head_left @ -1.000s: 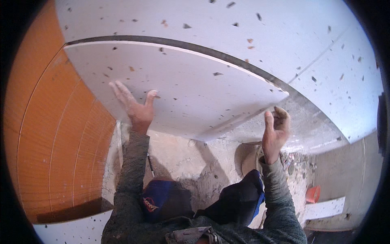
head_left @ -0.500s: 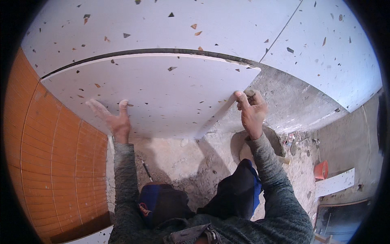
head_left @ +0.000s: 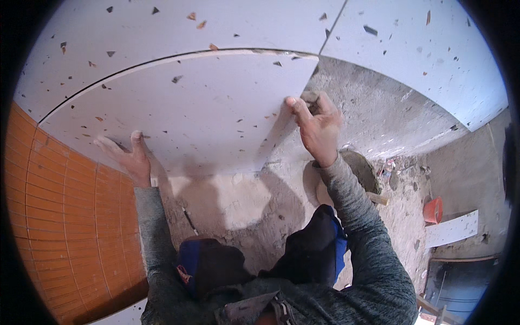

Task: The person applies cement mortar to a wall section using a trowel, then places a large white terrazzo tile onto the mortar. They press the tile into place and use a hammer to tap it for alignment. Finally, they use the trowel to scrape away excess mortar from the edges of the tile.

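A large white floor tile point(head_left: 206, 108) flecked with dark chips is held tilted over a bed of grey mortar point(head_left: 233, 195). My left hand point(head_left: 127, 154) grips its near left edge, fingers spread against the surface. My right hand point(head_left: 317, 122) holds the tile's right edge near the corner. The tile's far edge meets the laid white tiles point(head_left: 162, 27) beyond it. My knees, in dark and blue trousers, sit just below on the mortar.
An orange ribbed wall point(head_left: 54, 216) runs along the left. More laid white tiles point(head_left: 422, 59) lie at the far right beside bare grey screed point(head_left: 379, 114). A round bucket point(head_left: 357, 168), an orange object point(head_left: 433, 210) and a white tile offcut point(head_left: 452, 228) sit at the right.
The tile has come down and forward toward the laid tiles, its far edge now close to their joint. Both hands moved with it, keeping hold of its edges.
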`<state>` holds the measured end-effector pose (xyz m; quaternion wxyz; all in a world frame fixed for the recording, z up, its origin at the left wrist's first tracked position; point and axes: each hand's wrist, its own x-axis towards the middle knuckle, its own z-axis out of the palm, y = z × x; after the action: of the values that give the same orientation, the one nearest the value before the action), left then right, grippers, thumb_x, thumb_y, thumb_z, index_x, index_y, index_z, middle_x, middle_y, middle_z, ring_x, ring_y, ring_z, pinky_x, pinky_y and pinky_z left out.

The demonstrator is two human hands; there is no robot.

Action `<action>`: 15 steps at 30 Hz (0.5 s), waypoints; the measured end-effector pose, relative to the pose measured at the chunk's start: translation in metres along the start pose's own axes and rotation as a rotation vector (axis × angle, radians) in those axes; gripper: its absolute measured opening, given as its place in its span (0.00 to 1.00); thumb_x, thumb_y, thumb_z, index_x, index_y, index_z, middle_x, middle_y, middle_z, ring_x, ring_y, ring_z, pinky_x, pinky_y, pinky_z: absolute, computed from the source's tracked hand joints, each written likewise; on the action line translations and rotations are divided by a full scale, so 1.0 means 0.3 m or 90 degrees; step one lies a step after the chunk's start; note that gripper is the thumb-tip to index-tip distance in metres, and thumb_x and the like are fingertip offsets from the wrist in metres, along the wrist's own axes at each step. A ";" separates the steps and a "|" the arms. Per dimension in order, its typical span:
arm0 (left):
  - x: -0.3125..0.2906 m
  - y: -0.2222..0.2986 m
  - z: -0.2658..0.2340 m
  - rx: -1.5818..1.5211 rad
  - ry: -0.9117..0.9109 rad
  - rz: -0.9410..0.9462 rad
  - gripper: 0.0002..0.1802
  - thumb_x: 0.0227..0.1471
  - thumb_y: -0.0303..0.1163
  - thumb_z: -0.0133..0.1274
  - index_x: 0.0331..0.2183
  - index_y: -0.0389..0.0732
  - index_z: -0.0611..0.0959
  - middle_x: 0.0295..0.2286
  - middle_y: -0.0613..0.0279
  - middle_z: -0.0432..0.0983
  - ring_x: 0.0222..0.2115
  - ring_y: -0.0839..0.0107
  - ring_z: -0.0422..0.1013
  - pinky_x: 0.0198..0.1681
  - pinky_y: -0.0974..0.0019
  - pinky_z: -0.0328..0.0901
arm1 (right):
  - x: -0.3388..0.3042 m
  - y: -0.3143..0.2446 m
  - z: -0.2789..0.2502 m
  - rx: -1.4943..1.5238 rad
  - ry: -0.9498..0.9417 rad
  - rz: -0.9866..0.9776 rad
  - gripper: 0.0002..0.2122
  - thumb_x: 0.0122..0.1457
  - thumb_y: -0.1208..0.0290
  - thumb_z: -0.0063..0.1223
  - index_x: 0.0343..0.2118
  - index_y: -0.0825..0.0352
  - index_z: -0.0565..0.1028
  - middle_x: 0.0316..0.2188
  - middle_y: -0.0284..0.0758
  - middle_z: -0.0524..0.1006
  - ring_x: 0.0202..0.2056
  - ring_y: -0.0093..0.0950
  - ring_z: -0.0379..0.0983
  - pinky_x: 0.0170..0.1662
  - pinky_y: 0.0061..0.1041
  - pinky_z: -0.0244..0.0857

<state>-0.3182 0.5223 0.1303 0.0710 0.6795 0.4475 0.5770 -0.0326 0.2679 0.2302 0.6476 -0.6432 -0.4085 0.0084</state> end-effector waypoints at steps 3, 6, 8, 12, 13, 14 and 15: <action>-0.002 0.006 -0.019 0.036 -0.038 -0.031 0.61 0.49 0.62 0.54 0.62 0.26 0.45 0.63 0.34 0.33 0.66 0.46 0.31 0.66 0.47 0.33 | -0.003 0.007 -0.002 -0.005 -0.011 0.004 0.09 0.56 0.70 0.62 0.30 0.72 0.76 0.24 0.30 0.77 0.25 0.15 0.69 0.29 0.18 0.64; 0.015 0.014 -0.031 0.030 -0.040 -0.031 0.62 0.48 0.64 0.55 0.62 0.26 0.46 0.63 0.35 0.33 0.66 0.46 0.30 0.66 0.46 0.33 | 0.003 0.005 -0.007 0.040 -0.017 0.019 0.10 0.56 0.69 0.62 0.30 0.71 0.77 0.24 0.32 0.78 0.25 0.16 0.70 0.29 0.19 0.65; 0.010 0.018 -0.025 0.014 -0.038 -0.029 0.62 0.47 0.64 0.55 0.62 0.25 0.46 0.63 0.35 0.33 0.66 0.46 0.30 0.66 0.47 0.33 | 0.005 -0.007 -0.014 -0.008 -0.015 0.040 0.10 0.56 0.68 0.61 0.30 0.72 0.77 0.24 0.33 0.78 0.25 0.16 0.71 0.29 0.19 0.65; 0.012 0.057 -0.013 0.040 -0.068 -0.003 0.66 0.44 0.64 0.58 0.62 0.26 0.42 0.63 0.34 0.30 0.65 0.45 0.28 0.66 0.46 0.30 | 0.012 -0.003 -0.025 -0.033 -0.015 0.014 0.10 0.56 0.67 0.61 0.30 0.71 0.78 0.25 0.34 0.79 0.25 0.16 0.71 0.29 0.19 0.65; 0.004 0.077 -0.002 0.059 -0.087 0.009 0.68 0.43 0.64 0.59 0.62 0.27 0.40 0.63 0.34 0.28 0.65 0.44 0.27 0.66 0.45 0.29 | 0.016 -0.005 -0.027 -0.034 -0.020 0.011 0.09 0.56 0.68 0.61 0.31 0.70 0.79 0.25 0.34 0.79 0.25 0.16 0.71 0.29 0.19 0.65; -0.011 0.124 0.020 0.049 -0.075 0.092 0.71 0.41 0.65 0.60 0.62 0.28 0.36 0.63 0.34 0.24 0.65 0.42 0.23 0.65 0.41 0.26 | 0.015 -0.003 -0.024 -0.031 -0.030 0.011 0.08 0.56 0.68 0.61 0.32 0.69 0.79 0.25 0.33 0.79 0.25 0.17 0.71 0.29 0.19 0.64; -0.038 0.189 0.062 0.037 -0.069 0.172 0.74 0.39 0.65 0.61 0.62 0.30 0.32 0.63 0.35 0.20 0.64 0.40 0.19 0.63 0.37 0.24 | 0.015 0.005 -0.025 -0.054 -0.040 -0.015 0.07 0.56 0.68 0.60 0.32 0.67 0.80 0.25 0.33 0.78 0.25 0.18 0.71 0.29 0.19 0.64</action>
<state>-0.2719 0.4887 0.1507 -0.0031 0.7656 0.3638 0.5307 -0.0247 0.2643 0.2325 0.6069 -0.6645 -0.4360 0.0036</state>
